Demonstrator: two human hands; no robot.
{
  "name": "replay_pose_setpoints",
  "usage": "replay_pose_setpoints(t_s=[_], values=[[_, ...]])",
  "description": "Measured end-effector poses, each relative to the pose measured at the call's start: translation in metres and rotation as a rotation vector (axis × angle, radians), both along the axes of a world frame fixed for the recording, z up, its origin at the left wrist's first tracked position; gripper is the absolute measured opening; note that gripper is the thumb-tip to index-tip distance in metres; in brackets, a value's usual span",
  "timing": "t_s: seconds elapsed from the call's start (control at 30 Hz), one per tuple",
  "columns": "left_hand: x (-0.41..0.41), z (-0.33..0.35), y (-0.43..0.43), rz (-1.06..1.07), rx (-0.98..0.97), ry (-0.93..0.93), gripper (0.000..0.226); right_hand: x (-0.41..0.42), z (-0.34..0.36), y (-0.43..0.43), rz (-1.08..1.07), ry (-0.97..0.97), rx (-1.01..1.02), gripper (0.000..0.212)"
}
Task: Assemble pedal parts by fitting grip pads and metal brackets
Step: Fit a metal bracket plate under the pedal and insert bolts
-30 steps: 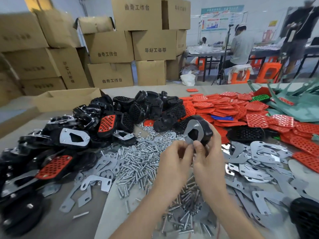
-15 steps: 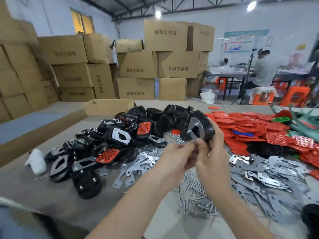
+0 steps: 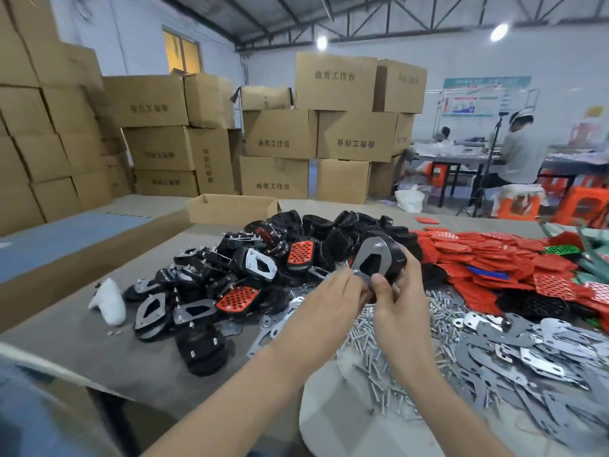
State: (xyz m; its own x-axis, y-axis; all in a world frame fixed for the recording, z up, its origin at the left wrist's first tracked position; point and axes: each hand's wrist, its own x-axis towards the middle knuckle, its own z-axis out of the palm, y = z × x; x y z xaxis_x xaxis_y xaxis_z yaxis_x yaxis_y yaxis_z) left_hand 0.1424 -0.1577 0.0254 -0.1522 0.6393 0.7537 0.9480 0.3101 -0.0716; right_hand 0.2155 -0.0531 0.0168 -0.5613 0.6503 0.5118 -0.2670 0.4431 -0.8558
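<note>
Here, right hand (image 3: 400,305) grips pedal (image 3: 382,260); left hand (image 3: 333,301) pinches bracket (image 3: 370,258) edge.

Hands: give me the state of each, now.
Left hand: fingers pinched shut at the lower edge of the grey metal bracket; what it pinches cannot be told.
Right hand: closed grip on the black plastic pedal body.

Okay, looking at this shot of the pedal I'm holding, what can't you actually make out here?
All in the head view:
- Fastener at the metal bracket tip: covered by left hand fingers.
- Pedal grip face: turned away, behind the right hand.
- Bracket pile: cut off by the right edge.
- Screws: too small and blurred to count.
</note>
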Motion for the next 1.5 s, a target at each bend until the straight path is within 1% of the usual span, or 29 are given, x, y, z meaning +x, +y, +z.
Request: replay_pose_setpoints(t_s=[0.07,0.1,0.13,0.23,0.27,0.3,0.33,0.37,0.4,0.43,0.53,0.57,0.6,0.67,0.8,0.93,1.03,1.07,1.1,1.13,1.17,1.27,1.3,1.37,1.43,1.47,1.5], values=[[-0.014,-0.004,-0.006,0.044,-0.081,0.237,0.01,-0.011,-0.003,0.0,0.017,-0.039,-0.015,0.052],[-0.022,-0.004,-0.01,0.056,-0.128,0.328,0.01,-0.019,-0.005,0.0,0.034,-0.058,-0.016,0.049],[-0.03,-0.003,-0.014,0.063,-0.178,0.39,0.015,-0.027,-0.007,-0.001,0.05,-0.07,-0.015,0.049],[-0.055,-0.002,-0.025,0.111,-0.319,0.518,0.046,-0.051,-0.012,-0.001,0.109,-0.094,-0.038,0.048],[-0.064,-0.002,-0.028,0.109,-0.348,0.556,0.05,-0.06,-0.015,-0.001,0.135,-0.108,-0.054,0.049],[-0.073,-0.003,-0.03,0.101,-0.37,0.564,0.046,-0.07,-0.017,-0.001,0.157,-0.128,-0.059,0.048],[-0.082,-0.004,-0.032,0.094,-0.376,0.544,0.035,-0.079,-0.019,-0.002,0.181,-0.149,-0.053,0.047],[-0.09,-0.004,-0.033,0.085,-0.359,0.466,0.022,-0.088,-0.021,-0.003,0.208,-0.166,-0.053,0.046],[-0.098,-0.006,-0.035,0.076,-0.311,0.336,0.012,-0.096,-0.021,-0.004,0.238,-0.175,-0.067,0.045],[-0.103,-0.008,-0.037,0.06,-0.242,0.129,0.008,-0.104,-0.022,-0.005,0.264,-0.18,-0.092,0.044],[-0.11,-0.017,-0.047,0.095,-0.014,-0.613,0.006,-0.122,-0.025,-0.005,0.317,-0.18,-0.183,0.04],[-0.112,-0.021,-0.049,0.114,0.053,-0.77,0.007,-0.127,-0.026,-0.005,0.33,-0.178,-0.23,0.039],[-0.113,-0.025,-0.052,0.121,0.114,-0.877,0.01,-0.13,-0.029,-0.004,0.338,-0.179,-0.274,0.036],[-0.111,-0.03,-0.051,0.124,0.185,-0.995,0.014,-0.134,-0.034,-0.002,0.342,-0.181,-0.325,0.033],[-0.103,-0.033,-0.035,0.162,0.193,-1.094,0.019,-0.134,-0.038,-0.003,0.364,-0.154,-0.344,0.036],[-0.094,-0.028,-0.022,0.213,0.211,-1.168,0.026,-0.128,-0.038,-0.009,0.337,-0.116,-0.252,0.045],[-0.087,-0.023,-0.016,0.157,0.272,-1.38,0.038,-0.12,-0.038,-0.011,0.296,-0.118,-0.158,0.052],[-0.085,-0.022,-0.015,0.125,0.286,-1.435,0.04,-0.118,-0.038,-0.012,0.287,-0.121,-0.132,0.053],[-0.082,-0.021,-0.014,0.099,0.296,-1.452,0.04,-0.116,-0.038,-0.012,0.279,-0.123,-0.113,0.052],[-0.079,-0.021,-0.014,0.088,0.294,-1.418,0.037,-0.114,-0.037,-0.012,0.271,-0.121,-0.103,0.052],[-0.077,-0.022,-0.014,0.113,0.271,-1.322,0.032,-0.112,-0.036,-0.012,0.264,-0.114,-0.1,0.051],[-0.072,-0.024,-0.017,0.197,0.154,-0.869,0.022,-0.11,-0.031,-0.011,0.233,-0.094,-0.094,0.048],[-0.074,-0.026,-0.02,0.193,0.099,-0.743,0.019,-0.11,-0.029,-0.011,0.228,-0.096,-0.097,0.047],[-0.085,-0.029,-0.026,0.188,-0.101,-0.479,0.026,-0.11,-0.026,-0.011,0.245,-0.106,-0.127,0.045],[-0.098,-0.032,-0.034,0.192,-0.246,-0.237,0.023,-0.11,-0.024,-0.013,0.268,-0.118,-0.154,0.043],[-0.101,-0.032,-0.037,0.17,-0.221,-0.235,0.019,-0.11,-0.023,-0.014,0.271,-0.124,-0.159,0.043],[-0.102,-0.029,-0.04,0.149,-0.147,-0.288,0.016,-0.111,-0.021,-0.016,0.275,-0.127,-0.161,0.044]])
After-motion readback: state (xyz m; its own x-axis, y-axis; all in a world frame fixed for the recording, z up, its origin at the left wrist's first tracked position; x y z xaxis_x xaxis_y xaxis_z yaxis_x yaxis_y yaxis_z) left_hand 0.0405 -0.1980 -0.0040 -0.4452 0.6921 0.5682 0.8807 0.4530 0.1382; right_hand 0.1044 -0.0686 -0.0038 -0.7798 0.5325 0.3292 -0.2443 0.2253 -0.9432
